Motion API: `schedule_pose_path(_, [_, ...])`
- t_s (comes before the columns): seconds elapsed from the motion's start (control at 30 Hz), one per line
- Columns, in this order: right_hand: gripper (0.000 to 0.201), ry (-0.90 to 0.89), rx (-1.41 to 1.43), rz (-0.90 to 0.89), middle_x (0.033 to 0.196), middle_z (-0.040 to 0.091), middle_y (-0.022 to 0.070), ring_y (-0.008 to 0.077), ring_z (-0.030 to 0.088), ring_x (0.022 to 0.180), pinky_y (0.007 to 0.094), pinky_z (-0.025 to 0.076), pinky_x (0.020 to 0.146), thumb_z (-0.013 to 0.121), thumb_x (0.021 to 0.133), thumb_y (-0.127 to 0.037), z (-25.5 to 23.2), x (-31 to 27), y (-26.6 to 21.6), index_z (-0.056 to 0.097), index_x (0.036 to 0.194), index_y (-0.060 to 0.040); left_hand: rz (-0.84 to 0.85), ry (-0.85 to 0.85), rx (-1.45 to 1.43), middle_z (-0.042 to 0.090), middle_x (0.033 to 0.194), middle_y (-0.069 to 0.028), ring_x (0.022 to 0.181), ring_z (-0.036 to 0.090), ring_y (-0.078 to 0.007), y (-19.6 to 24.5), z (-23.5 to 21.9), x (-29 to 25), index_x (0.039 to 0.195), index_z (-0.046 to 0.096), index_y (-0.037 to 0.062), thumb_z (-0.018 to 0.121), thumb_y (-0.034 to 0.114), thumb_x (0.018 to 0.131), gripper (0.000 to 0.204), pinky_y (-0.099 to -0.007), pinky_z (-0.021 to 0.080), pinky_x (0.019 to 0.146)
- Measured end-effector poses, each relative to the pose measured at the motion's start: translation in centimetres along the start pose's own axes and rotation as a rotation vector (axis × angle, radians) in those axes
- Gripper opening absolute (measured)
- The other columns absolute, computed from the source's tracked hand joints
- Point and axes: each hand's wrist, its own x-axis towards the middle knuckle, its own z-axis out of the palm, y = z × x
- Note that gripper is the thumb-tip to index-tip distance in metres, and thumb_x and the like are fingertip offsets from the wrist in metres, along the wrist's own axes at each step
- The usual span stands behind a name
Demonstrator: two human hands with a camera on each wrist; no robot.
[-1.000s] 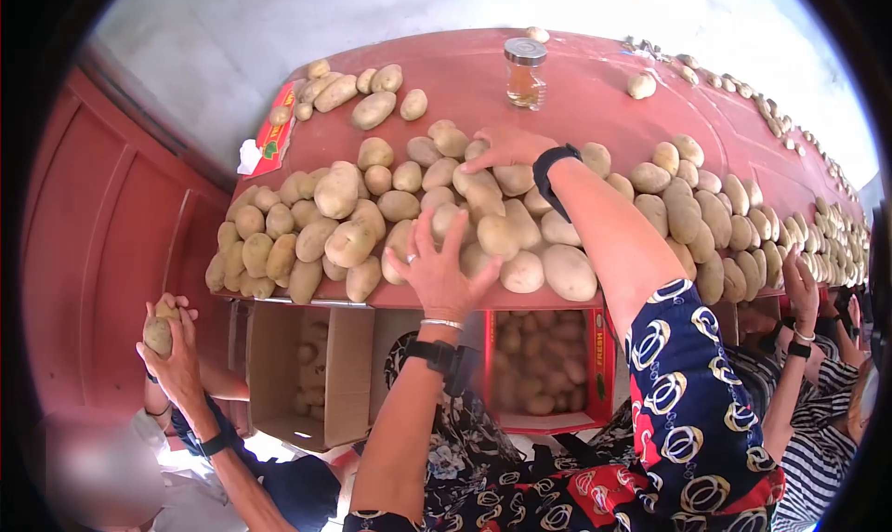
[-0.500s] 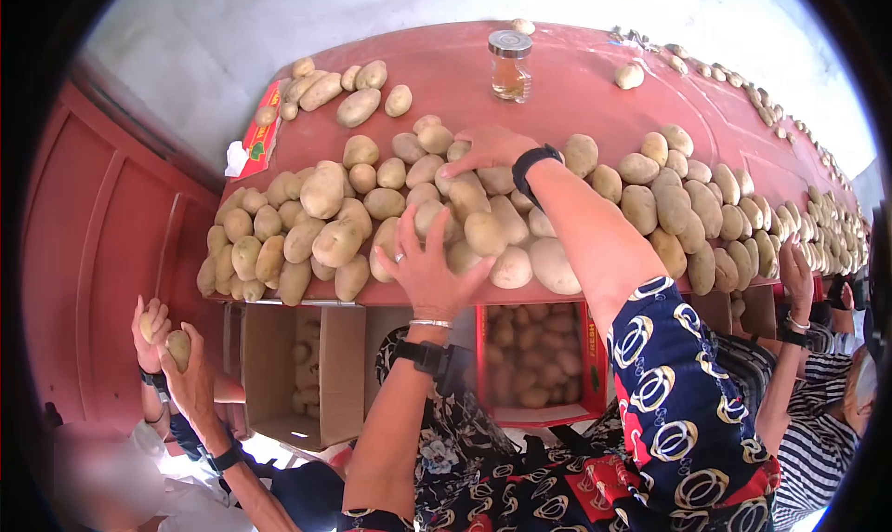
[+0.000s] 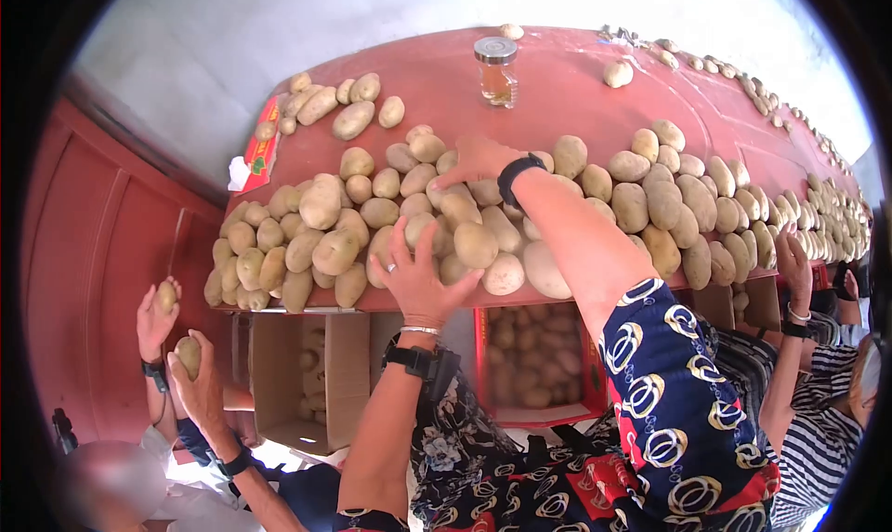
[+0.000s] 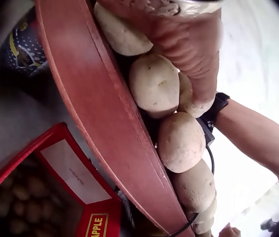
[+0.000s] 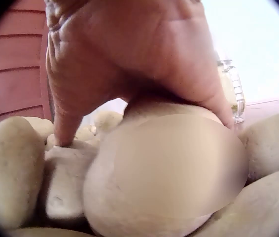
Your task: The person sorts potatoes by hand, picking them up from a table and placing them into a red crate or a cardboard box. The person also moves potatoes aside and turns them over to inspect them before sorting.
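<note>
Potatoes beneath spread fingers.
Left hand near table's front edge, right hand farther back; only left-wrist view shows carton's "APPLE".

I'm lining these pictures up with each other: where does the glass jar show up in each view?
Head: the glass jar stands on the table at the upper middle, beyond the right hand.
Left wrist: not in the picture.
Right wrist: the glass jar is towards the right edge, partly hidden behind the right hand.
Shared landmark: the potatoes, seen in all three views.
</note>
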Motion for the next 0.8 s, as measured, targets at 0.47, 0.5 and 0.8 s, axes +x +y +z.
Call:
schedule_pose_path(0.47, [0.039,0.579,0.248,-0.162,0.108,0.06,0.0195,0.0345,0.056,0.103,0.0426,0.046,0.085,0.064,0.076,-0.019,0.2,-22.5,6.4,0.056,0.112,-0.0043,0.256,-0.021,-0.153,0.038,0.136,-0.019,0.123,0.036,-0.0389,-0.8,0.2,1.4,0.131,0.043,0.0042,0.054,0.04,0.083,0.061,-0.0464,0.025,0.105])
schedule_pose_path(0.5, [0.039,0.585,0.253,-0.158,0.108,0.06,0.0195,0.0345,0.056,0.103,0.0426,0.046,0.085,0.064,0.076,-0.019,1.3,-23.0,6.6,0.056,0.112,-0.0043,0.24,0.0,-0.106,0.036,0.134,-0.021,0.121,0.034,-0.0409,-0.1,0.3,1.2,0.128,0.046,0.0051,0.052,0.037,0.084,0.055,-0.0497,0.025,0.104])
schedule_pose_path(0.8, [0.033,0.767,-0.261,-0.227,0.126,0.046,0.02,0.0356,0.038,0.121,0.0468,0.03,0.099,0.062,0.079,-0.023,9.2,-20.0,3.3,0.059,0.108,-0.0058,0.147,0.058,0.012,0.033,0.137,-0.0191,0.121,0.032,-0.0444,0.3,1.5,0.2,0.122,0.054,0.0123,0.056,0.034,0.079,0.048,-0.0527,0.028,0.102])
